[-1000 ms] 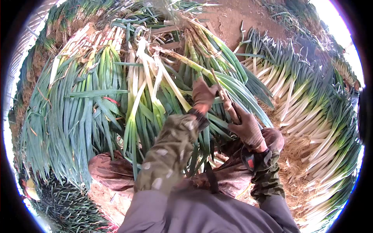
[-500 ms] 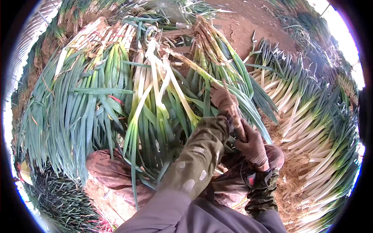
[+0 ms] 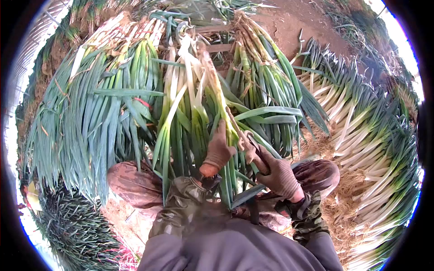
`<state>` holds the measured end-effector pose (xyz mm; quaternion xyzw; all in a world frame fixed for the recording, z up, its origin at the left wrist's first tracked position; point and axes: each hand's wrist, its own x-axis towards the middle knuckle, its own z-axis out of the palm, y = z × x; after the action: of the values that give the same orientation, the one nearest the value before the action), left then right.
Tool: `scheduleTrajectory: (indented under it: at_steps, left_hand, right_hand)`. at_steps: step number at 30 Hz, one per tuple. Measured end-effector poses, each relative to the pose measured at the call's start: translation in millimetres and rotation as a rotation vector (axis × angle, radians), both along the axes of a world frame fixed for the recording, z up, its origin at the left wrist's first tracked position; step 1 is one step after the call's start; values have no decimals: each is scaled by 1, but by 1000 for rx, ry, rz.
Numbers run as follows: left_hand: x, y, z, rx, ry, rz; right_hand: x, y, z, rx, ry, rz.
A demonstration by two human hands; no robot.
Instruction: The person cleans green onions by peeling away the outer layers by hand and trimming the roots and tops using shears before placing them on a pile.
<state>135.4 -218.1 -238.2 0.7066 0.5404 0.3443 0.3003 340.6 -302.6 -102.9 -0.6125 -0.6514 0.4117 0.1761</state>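
Note:
My left hand (image 3: 220, 148), in a ribbed brown glove, is around a green onion (image 3: 217, 86) at the centre, its index finger along the stalk and its thumb across it. The onion's brown, rooty end points up and away. To its right, my gloved right hand (image 3: 278, 175) is closed round the brown handle of a tool (image 3: 254, 159). The tool's front end lies close beside the stalk, its exact shape unclear. A pile of pale-stemmed onions (image 3: 185, 81) lies just beyond my left hand, and another bunch (image 3: 260, 63) stands at its right.
A wide heap of green onions (image 3: 90, 113) fills the left. Rows of white-stemmed onions (image 3: 357, 144) with stringy roots line the right. Dark green tops (image 3: 77, 226) crowd the lower left. Brown soil (image 3: 294, 22) shows at the top, and my bent knees (image 3: 135, 180) frame the work.
My left hand has moved left and nearer me, uncrossing from my right arm. The brown-ended onion has swung left to a steeper angle. My right hand has shifted slightly left with the tool.

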Motion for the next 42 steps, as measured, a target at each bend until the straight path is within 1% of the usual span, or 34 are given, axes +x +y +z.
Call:
scheduleTrajectory:
  at_steps: [1,3,4,5,7,8,9,10,12,13,18,21,24,27,28,31,34,37,38,41,42]
  left_hand:
    - [-3,-9,-2,-63,-10,15]
    - [-10,-17,-7,-193,-91,12]
    - [-14,-19,-9,-204,-111,3]
    - [-16,-18,1,-215,-132,-5]
    - [-17,-17,9,-237,-164,9]
    - [-16,-16,10,-248,-171,30]
    - [-16,-15,10,-258,-177,51]
    - [-16,-15,1,-208,-196,72]
    - [-19,-14,10,-221,-185,69]
    - [-21,-13,14,-226,-179,68]
    - [-22,-11,5,-223,-152,87]
    - [-23,-10,5,-227,-156,62]
    - [-24,-7,2,-239,-184,69]
    - [-28,-3,-4,-205,-155,76]
    - [-29,-2,-9,-164,-180,73]
    - [-30,-2,12,-261,-203,78]
    - [-31,-3,-4,-272,-215,96]
    - [-33,-1,-4,-333,-284,49]
    - [-32,-2,-3,-313,-219,54]
    - [-34,-6,-3,-193,-204,86]
    - [-35,-7,0,-202,-193,88]
  right_hand:
    - [-6,-5,-9,45,-68,-6]
    - [-15,-16,-3,-10,-107,-12]
    - [-17,-24,-3,13,-148,-16]
    - [-17,-33,-4,46,-188,27]
    - [-20,-49,-5,27,-198,2]
    - [-20,-56,-9,-8,-260,19]
    - [-21,-62,-9,-20,-268,29]
    - [-23,-66,-11,-7,-268,28]
    - [-26,-69,-13,7,-277,23]
    - [-28,-67,-13,11,-286,22]
    - [-36,-52,-20,26,-362,17]
    - [-35,-39,-27,44,-404,56]
    - [-32,-31,-39,82,-396,71]
    - [-35,-23,-36,71,-416,71]
    - [-36,-20,-34,58,-426,69]
    - [-32,-26,-31,42,-449,81]
    - [-31,-33,-24,53,-439,105]
    - [-35,-26,-26,76,-437,74]
    - [-37,-18,-28,97,-431,77]
    - [-40,1,-35,135,-436,84]
    - [-40,5,-33,140,-434,90]
